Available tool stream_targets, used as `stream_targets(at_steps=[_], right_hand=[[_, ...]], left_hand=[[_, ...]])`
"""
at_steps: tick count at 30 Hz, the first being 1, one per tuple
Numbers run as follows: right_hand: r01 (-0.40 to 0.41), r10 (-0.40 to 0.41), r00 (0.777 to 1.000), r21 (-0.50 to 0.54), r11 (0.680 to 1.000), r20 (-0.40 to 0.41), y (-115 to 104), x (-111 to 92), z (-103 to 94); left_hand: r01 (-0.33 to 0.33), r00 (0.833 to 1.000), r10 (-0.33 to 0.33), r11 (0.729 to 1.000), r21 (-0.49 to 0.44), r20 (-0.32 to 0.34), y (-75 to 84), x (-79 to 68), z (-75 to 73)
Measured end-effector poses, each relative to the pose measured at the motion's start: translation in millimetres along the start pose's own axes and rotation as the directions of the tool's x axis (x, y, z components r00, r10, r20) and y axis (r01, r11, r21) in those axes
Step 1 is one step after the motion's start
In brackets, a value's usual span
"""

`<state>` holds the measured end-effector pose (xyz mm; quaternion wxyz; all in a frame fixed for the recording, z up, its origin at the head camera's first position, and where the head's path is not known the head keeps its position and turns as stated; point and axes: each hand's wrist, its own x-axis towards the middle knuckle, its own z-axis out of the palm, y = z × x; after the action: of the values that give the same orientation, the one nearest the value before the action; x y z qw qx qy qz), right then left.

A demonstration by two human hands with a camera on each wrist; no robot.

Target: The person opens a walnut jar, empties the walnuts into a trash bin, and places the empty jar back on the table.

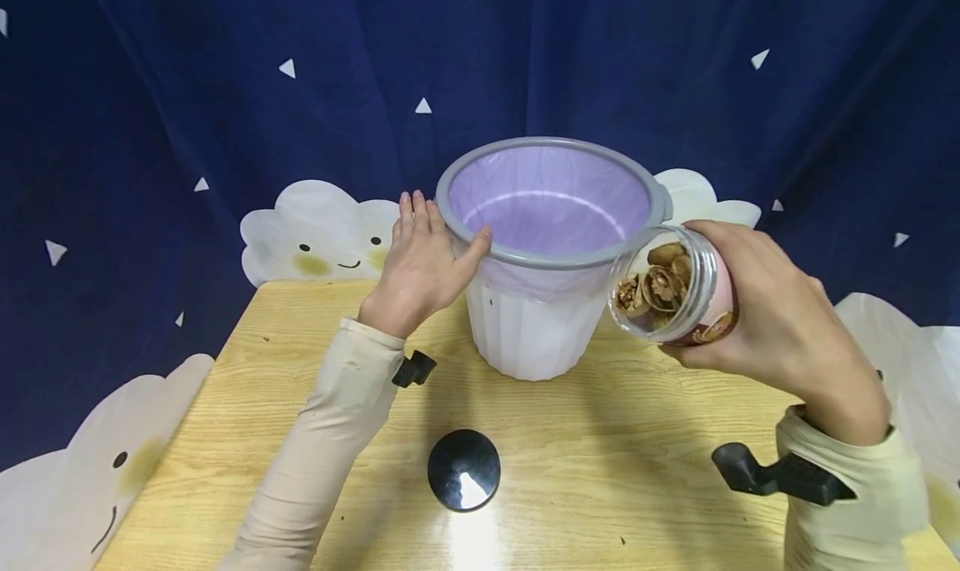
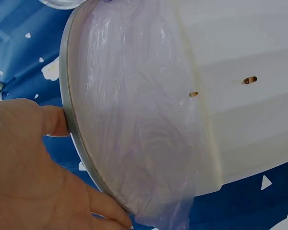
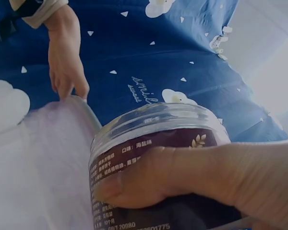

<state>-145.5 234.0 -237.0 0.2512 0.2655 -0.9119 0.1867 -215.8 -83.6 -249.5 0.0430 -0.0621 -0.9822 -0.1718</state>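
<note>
A white bin [image 1: 536, 329] with a grey rim stands on the table, lined with a thin purple bag [image 1: 547, 200]. My left hand [image 1: 423, 258] rests against the rim's left side, fingers straight and thumb at the front edge. Gripped in my right hand [image 1: 780, 313] is a clear plastic jar [image 1: 701, 292] with a pink and dark label [image 3: 149, 163]. The uncovered jar lies tilted on its side, its mouth facing left and overlapping the bin's right rim in the head view. Brown, broken, shell-like pieces [image 1: 660, 283] sit inside it.
A round, shiny black lid [image 1: 464, 470] lies on the wooden table [image 1: 570, 471] in front of the bin. Small brown crumbs are scattered about, and some bits [image 2: 249, 80] cling to the bin's side. A dark blue curtain [image 1: 360, 96] hangs behind.
</note>
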Motion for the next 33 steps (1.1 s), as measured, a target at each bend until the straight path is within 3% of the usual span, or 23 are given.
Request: stream_targets(at_steps=[15, 23, 33], right_hand=[[-0.018, 0.019, 1.000, -0.059, 0.998, 0.008, 10.9, 54.2, -17.8], [0.046, -0.043, 0.999, -0.141, 0.989, 0.025, 23.4, 90.4, -11.1], [0.084, -0.086, 0.996, -0.197, 0.977, -0.002, 39.0, 107.8, 4.1]], left_hand=[[0.012, 1.000, -0.013, 1.000, 0.014, 0.005, 0.4, 0.3, 0.4], [0.018, 1.000, -0.018, 1.000, 0.016, 0.005, 0.3, 2.7, 1.4], [0.025, 1.000, -0.025, 1.000, 0.017, 0.010, 0.3, 4.2, 3.6]])
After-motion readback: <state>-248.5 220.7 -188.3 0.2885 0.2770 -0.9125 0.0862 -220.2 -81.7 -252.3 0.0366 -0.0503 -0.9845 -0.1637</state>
